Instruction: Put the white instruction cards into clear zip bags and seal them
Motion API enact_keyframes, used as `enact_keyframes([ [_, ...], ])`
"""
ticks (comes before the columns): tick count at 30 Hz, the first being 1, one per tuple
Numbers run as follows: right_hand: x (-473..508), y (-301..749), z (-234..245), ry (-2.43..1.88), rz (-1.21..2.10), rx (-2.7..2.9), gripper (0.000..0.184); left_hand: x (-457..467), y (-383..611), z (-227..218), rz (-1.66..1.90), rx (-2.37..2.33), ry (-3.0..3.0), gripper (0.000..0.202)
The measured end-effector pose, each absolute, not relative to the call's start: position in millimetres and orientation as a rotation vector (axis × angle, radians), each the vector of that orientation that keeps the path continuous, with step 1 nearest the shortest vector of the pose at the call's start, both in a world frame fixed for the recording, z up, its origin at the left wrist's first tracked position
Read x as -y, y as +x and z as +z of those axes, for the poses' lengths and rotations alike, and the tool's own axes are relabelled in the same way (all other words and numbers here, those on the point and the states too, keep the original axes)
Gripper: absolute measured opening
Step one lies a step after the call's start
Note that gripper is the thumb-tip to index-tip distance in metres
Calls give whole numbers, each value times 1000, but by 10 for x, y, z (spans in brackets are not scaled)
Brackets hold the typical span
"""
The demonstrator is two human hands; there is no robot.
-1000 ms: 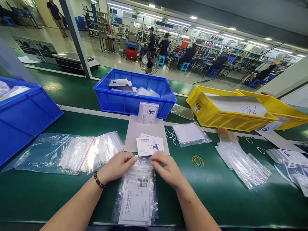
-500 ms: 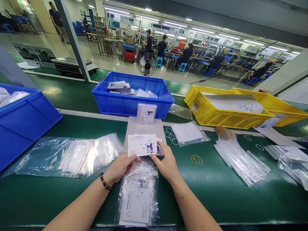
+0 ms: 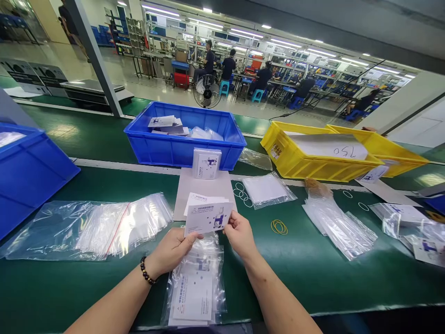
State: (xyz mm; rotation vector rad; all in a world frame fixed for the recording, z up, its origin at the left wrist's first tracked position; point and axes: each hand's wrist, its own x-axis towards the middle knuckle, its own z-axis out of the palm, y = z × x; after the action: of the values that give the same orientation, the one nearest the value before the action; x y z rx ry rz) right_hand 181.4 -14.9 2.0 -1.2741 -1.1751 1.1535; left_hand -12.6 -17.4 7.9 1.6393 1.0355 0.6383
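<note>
A white printed card [image 3: 206, 219] with a blue bottle-like picture is held up between both hands, slightly tilted. My left hand [image 3: 174, 250], with a beaded bracelet on its wrist, pinches its lower left part. At its right edge, the fingers of my right hand [image 3: 240, 233] are closed on it. Behind it another white card [image 3: 200, 198] lies on the grey cardboard sheet [image 3: 181, 197]. Below my hands a stack of clear plastic bags [image 3: 193, 297] with printed cards inside lies near the front edge. A small stack of cards [image 3: 207, 163] stands upright against the blue bin.
A blue bin [image 3: 184, 153] holds cards and bags; another blue bin [image 3: 34, 171] stands left. Yellow bins [image 3: 323, 167] are at right. Clear bags [image 3: 121, 227], rubber bands [image 3: 279, 227], a packet of white sheets [image 3: 266, 189] and a bag pile [image 3: 340, 227] lie around. Several people sit beyond a fan [image 3: 207, 91].
The card has been lifted and tilted up off the cards beneath it. My right hand has closed from a looser spread onto its right edge. The view has shifted slightly.
</note>
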Motion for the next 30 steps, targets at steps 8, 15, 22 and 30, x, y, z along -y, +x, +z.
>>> enact_keyframes([
  [8, 153, 1837, 108, -1148, 1391, 1061, 14, 134, -138, 122, 647, -1104, 1453, 53],
  [15, 177, 1761, 45, -1148, 1305, 1039, 27, 137, -117, 104, 648, -1035, 1373, 52],
  [22, 134, 1876, 69, -1179, 1025, 1002, 27, 96, -232, 162, 494, -959, 1679, 23],
  [30, 143, 2028, 156, -1233, 942, 1230, 17, 57, -333, 153, 606, -810, 1709, 20],
])
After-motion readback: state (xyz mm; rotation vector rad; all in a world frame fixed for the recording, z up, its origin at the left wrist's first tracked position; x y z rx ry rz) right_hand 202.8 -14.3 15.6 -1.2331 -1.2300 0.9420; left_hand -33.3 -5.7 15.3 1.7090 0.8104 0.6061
